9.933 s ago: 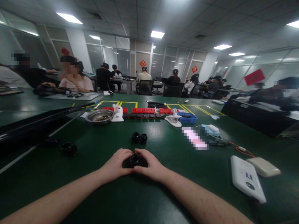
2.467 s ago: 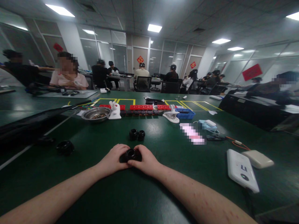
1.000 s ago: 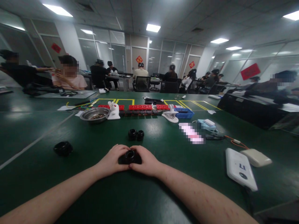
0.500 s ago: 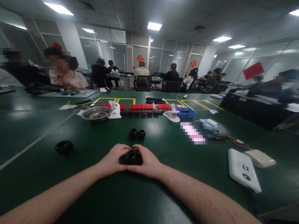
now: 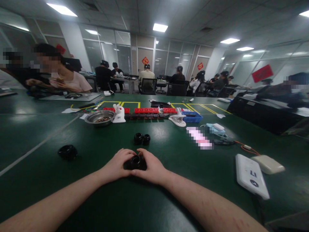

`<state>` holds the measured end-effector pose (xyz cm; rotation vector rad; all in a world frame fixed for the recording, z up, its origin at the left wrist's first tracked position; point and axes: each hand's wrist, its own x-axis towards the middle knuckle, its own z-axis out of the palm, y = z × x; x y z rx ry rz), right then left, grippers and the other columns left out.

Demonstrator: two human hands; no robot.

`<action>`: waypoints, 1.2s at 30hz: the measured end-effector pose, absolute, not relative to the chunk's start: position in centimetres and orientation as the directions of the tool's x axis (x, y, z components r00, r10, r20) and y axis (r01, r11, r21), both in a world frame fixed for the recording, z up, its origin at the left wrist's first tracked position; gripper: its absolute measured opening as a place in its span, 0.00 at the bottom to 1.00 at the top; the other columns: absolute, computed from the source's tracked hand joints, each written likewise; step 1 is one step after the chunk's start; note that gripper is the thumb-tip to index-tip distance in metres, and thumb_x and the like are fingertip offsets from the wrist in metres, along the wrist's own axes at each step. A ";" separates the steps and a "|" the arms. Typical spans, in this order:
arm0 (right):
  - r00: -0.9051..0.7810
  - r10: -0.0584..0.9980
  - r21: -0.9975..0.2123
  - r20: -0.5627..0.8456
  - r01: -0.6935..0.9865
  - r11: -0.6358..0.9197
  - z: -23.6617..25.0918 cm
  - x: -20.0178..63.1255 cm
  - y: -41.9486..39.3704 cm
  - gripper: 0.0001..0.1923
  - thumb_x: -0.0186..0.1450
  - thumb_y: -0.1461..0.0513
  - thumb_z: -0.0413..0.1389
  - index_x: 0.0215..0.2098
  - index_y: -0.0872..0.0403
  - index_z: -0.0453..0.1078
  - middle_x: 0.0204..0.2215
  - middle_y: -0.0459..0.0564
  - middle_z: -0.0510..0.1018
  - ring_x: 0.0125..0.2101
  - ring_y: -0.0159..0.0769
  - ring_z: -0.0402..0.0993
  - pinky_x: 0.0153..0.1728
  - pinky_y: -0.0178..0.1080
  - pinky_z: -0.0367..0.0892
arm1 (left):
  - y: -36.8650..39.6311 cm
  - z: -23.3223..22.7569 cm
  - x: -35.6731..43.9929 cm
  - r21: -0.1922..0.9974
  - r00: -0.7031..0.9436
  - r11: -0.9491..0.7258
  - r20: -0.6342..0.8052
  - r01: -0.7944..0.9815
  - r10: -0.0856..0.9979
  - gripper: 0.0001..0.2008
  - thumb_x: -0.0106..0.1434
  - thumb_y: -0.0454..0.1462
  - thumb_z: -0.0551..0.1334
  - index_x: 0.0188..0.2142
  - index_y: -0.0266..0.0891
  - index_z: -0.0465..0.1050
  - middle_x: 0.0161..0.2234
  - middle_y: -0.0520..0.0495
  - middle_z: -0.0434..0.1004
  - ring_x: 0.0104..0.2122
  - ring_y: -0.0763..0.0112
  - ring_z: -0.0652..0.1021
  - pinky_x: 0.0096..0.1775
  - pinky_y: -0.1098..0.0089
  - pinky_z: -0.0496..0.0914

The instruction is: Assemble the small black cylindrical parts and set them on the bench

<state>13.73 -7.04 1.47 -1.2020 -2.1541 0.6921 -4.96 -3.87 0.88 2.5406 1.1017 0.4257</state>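
Btwn both grips: black ring part [image 5: 135, 162], prob. clasped.

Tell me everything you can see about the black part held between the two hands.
The black part is small and round, with a raised ring and a dark opening facing up; it looks like plastic. It sits on the green table, the left hand on its left side and the right hand on its right. Its lower part is hidden.

Green tables [image 5: 169, 141], glass partition walls [image 5: 125, 61], ceiling light panels [image 5: 160, 27], red wall signs [image 5: 261, 73].
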 end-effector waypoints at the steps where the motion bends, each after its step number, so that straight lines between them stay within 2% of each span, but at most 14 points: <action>1: -0.411 0.884 -0.659 0.224 0.604 0.448 1.4 13.5 -7.0 0.33 0.50 0.48 0.58 0.49 0.55 0.57 0.41 0.53 0.68 0.39 0.41 0.66 0.39 0.43 0.63 | -3.9 0.9 -4.9 0.419 0.650 -0.639 0.138 0.645 0.747 0.22 0.49 0.48 0.62 0.42 0.42 0.67 0.44 0.45 0.68 0.45 0.56 0.67 0.51 0.54 0.55; 4: -0.387 0.892 -0.598 0.233 0.666 0.446 1.2 13.1 -6.9 0.25 0.51 0.49 0.58 0.40 0.55 0.63 0.35 0.50 0.70 0.36 0.39 0.66 0.35 0.41 0.63 | -3.9 0.9 -4.9 0.421 0.647 -0.640 0.150 0.642 0.748 0.20 0.49 0.46 0.62 0.41 0.42 0.68 0.43 0.46 0.68 0.44 0.57 0.67 0.50 0.55 0.57; 6: -0.422 0.872 -0.581 0.247 0.655 0.482 1.2 13.2 -6.9 0.21 0.52 0.53 0.58 0.41 0.54 0.63 0.35 0.50 0.70 0.37 0.39 0.66 0.37 0.40 0.63 | -3.9 0.9 -4.9 0.423 0.653 -0.646 0.152 0.636 0.742 0.19 0.49 0.44 0.62 0.40 0.42 0.68 0.43 0.47 0.68 0.44 0.57 0.67 0.50 0.56 0.57; 9: -0.464 0.848 -0.606 0.255 0.607 0.514 1.4 13.6 -7.1 0.28 0.53 0.55 0.57 0.50 0.53 0.57 0.41 0.51 0.69 0.41 0.40 0.65 0.41 0.42 0.61 | -3.7 0.7 -5.0 0.424 0.657 -0.643 0.136 0.638 0.741 0.19 0.50 0.44 0.63 0.41 0.42 0.67 0.44 0.46 0.67 0.45 0.57 0.67 0.52 0.53 0.54; 11: -0.439 0.865 -0.639 0.244 0.598 0.484 1.4 13.8 -7.2 0.36 0.51 0.51 0.58 0.54 0.54 0.51 0.43 0.53 0.68 0.42 0.42 0.65 0.42 0.44 0.61 | -3.7 0.6 -5.0 0.421 0.658 -0.641 0.126 0.642 0.742 0.20 0.50 0.45 0.62 0.42 0.42 0.67 0.45 0.45 0.67 0.46 0.57 0.66 0.52 0.52 0.52; 13: -0.393 0.890 -0.666 0.230 0.603 0.439 1.3 13.8 -7.3 0.39 0.49 0.47 0.58 0.53 0.54 0.52 0.42 0.53 0.68 0.40 0.42 0.65 0.40 0.43 0.62 | -3.8 0.7 -5.0 0.418 0.659 -0.641 0.124 0.643 0.742 0.20 0.50 0.45 0.63 0.42 0.42 0.67 0.44 0.45 0.67 0.46 0.57 0.66 0.52 0.52 0.52; 16: -0.349 0.911 -0.663 0.218 0.633 0.401 1.2 13.6 -7.0 0.31 0.47 0.47 0.59 0.44 0.54 0.61 0.35 0.50 0.69 0.34 0.39 0.67 0.33 0.40 0.64 | -4.0 1.0 -5.0 0.412 0.657 -0.642 0.129 0.646 0.743 0.18 0.50 0.43 0.63 0.41 0.41 0.67 0.44 0.46 0.67 0.45 0.57 0.67 0.52 0.54 0.54; 19: -0.401 0.886 -0.644 0.233 0.619 0.449 1.2 13.7 -6.8 0.21 0.50 0.54 0.59 0.39 0.54 0.64 0.34 0.48 0.69 0.34 0.38 0.67 0.34 0.39 0.64 | -4.0 1.1 -4.9 0.409 0.658 -0.643 0.125 0.647 0.742 0.19 0.50 0.44 0.63 0.41 0.41 0.68 0.43 0.46 0.67 0.44 0.57 0.67 0.51 0.54 0.56; 21: -0.455 0.855 -0.656 0.250 0.569 0.495 1.2 13.8 -6.8 0.21 0.51 0.60 0.58 0.43 0.53 0.62 0.38 0.49 0.69 0.39 0.39 0.66 0.40 0.40 0.63 | -4.0 1.0 -4.9 0.409 0.656 -0.639 0.120 0.651 0.745 0.20 0.50 0.45 0.63 0.42 0.41 0.67 0.44 0.46 0.67 0.45 0.57 0.67 0.51 0.52 0.55; 23: -0.454 0.854 -0.690 0.253 0.534 0.488 1.2 13.9 -6.9 0.27 0.52 0.62 0.57 0.50 0.53 0.57 0.43 0.50 0.68 0.43 0.40 0.65 0.44 0.42 0.60 | -3.8 0.8 -5.0 0.409 0.653 -0.633 0.111 0.658 0.750 0.22 0.50 0.47 0.63 0.43 0.41 0.66 0.45 0.45 0.66 0.46 0.56 0.66 0.52 0.50 0.52; 26: -0.348 0.911 -0.738 0.223 0.550 0.391 1.0 13.7 -7.0 0.35 0.50 0.54 0.59 0.52 0.53 0.52 0.44 0.52 0.67 0.42 0.41 0.65 0.42 0.44 0.62 | -3.6 0.5 -5.1 0.408 0.658 -0.633 0.098 0.658 0.747 0.21 0.51 0.48 0.62 0.41 0.41 0.67 0.45 0.45 0.66 0.47 0.57 0.66 0.53 0.50 0.50; 29: -0.277 0.937 -0.719 0.213 0.605 0.342 0.9 13.3 -7.0 0.32 0.47 0.48 0.59 0.45 0.54 0.59 0.38 0.50 0.68 0.36 0.40 0.67 0.36 0.43 0.64 | -3.6 0.4 -5.2 0.411 0.660 -0.638 0.107 0.651 0.743 0.19 0.51 0.47 0.62 0.41 0.43 0.67 0.45 0.46 0.66 0.47 0.57 0.66 0.53 0.51 0.50; 33: -0.387 0.877 -0.663 0.285 0.581 0.472 0.9 13.5 -6.9 0.18 0.52 0.59 0.57 0.41 0.53 0.63 0.38 0.49 0.69 0.37 0.38 0.66 0.38 0.41 0.64 | -3.7 0.4 -5.1 0.406 0.658 -0.648 0.136 0.645 0.741 0.19 0.51 0.46 0.62 0.42 0.43 0.66 0.44 0.47 0.66 0.46 0.58 0.66 0.52 0.52 0.52; 36: -0.412 0.857 -0.703 0.310 0.508 0.498 0.9 14.0 -7.0 0.28 0.52 0.65 0.54 0.51 0.52 0.55 0.46 0.51 0.65 0.41 0.37 0.65 0.42 0.42 0.62 | -3.9 0.6 -5.1 0.400 0.651 -0.644 0.138 0.652 0.746 0.20 0.51 0.46 0.62 0.42 0.42 0.66 0.44 0.46 0.66 0.46 0.58 0.66 0.52 0.51 0.52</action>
